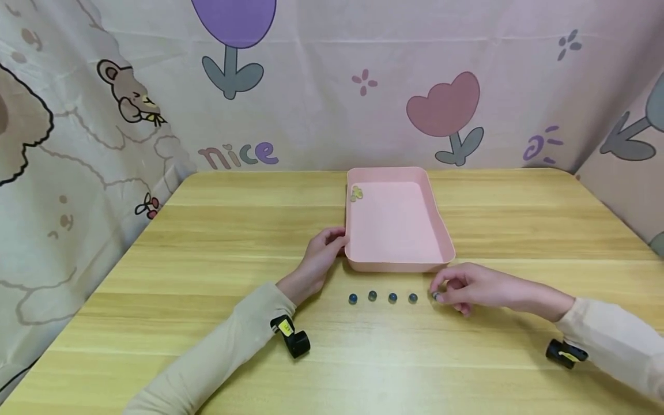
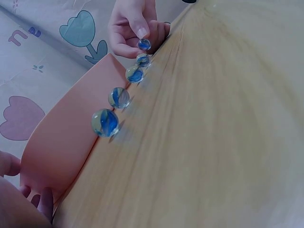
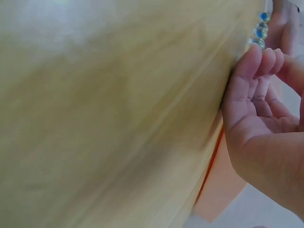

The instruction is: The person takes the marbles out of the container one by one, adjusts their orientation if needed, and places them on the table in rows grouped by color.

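While the left hand (image 1: pixel 317 259) touches the pink tray (image 1: pixel 394 225) at left, its hold unclear, the right hand (image 1: pixel 471 287) narrowly pinches one glass marble (image 1: pixel 435 296), right of four lined-up marbles (image 1: pixel 392 298), tray's near side: light, steady placing seems best, nudging none.

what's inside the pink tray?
In the pink tray: a small yellowish piece by the left wall, toward the far end; loose or attached, unclear. The near wall hides its own inner face.

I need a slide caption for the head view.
Left hand touching a pink rectangular tray, right hand pinching a bluish glass marble beside four similar ones on a pale wooden table.
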Demonstrator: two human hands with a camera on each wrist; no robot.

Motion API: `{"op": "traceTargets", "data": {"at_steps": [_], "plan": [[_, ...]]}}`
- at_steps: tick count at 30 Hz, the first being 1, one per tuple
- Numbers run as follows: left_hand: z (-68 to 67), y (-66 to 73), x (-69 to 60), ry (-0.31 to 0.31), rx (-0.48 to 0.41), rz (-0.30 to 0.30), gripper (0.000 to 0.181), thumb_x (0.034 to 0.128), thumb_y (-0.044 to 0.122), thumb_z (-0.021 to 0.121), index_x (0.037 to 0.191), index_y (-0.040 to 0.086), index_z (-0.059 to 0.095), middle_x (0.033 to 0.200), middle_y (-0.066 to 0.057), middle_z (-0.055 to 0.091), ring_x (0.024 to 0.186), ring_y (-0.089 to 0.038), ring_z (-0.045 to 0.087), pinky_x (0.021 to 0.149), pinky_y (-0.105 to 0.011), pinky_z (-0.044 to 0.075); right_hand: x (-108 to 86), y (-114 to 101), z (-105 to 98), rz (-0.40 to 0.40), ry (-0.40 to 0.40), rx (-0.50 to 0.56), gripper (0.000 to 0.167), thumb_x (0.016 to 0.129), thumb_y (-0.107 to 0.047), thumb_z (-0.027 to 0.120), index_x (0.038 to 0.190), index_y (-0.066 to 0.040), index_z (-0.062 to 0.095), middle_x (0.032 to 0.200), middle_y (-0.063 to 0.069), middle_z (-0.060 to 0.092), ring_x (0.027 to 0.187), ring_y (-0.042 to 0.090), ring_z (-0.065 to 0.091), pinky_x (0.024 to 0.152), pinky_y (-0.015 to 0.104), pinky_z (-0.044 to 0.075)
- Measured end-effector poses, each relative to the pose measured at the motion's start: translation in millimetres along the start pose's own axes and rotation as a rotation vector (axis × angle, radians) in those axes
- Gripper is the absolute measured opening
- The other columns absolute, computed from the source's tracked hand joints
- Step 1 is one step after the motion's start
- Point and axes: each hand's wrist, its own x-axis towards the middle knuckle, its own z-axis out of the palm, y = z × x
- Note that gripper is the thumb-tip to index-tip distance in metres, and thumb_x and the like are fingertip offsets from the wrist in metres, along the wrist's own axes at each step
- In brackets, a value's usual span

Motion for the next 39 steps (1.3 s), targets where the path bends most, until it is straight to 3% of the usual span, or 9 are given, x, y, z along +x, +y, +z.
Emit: {"op": "traceTargets", "data": {"at_steps": [16, 23, 39], "plan": [[-1.3, -0.4, 0.9, -0.011, -0.008, 0.012, 0.033, 0.0972, 0.01, 0.056, 0.129, -0.001, 0.054, 0.123, -0.014, 0.054, 0.105, -0.022, 0.053, 0.096, -0.034, 0.044, 4.0, 0.1, 4.2, 0.019, -0.001, 0.0, 0.016, 0.094, -0.008, 0.06, 0.107, 0.002, 0.062, 0.067, 0.005, 0.058, 0.057, 0.011, 0.055, 0.052, 0.021, 0.048], [-1.7, -1.1, 0.5, -0.017, -0.051, 0.037, 0.033, 0.0965, 0.006, 0.055, 0.127, -0.005, 0.053, 0.121, -0.017, 0.054, 0.099, -0.021, 0.055, 0.094, -0.034, 0.045, 3.9, -2.0, 4.8, 0.049, 0.011, -0.015, 0.017, 0.094, -0.01, 0.062, 0.107, 0.0, 0.063, 0.069, 0.007, 0.058, 0.059, 0.011, 0.055, 0.053, 0.021, 0.049], [-1.4, -1.5, 2.1, -0.025, -0.039, 0.028, 0.033, 0.0965, 0.006, 0.056, 0.128, -0.004, 0.053, 0.122, -0.015, 0.054, 0.103, -0.022, 0.054, 0.094, -0.034, 0.045, 3.7, -0.4, 7.1, 0.075, 0.04, -0.031, 0.02, 0.093, -0.012, 0.064, 0.109, -0.001, 0.061, 0.069, 0.005, 0.057, 0.061, 0.013, 0.056, 0.055, 0.024, 0.051]]}}
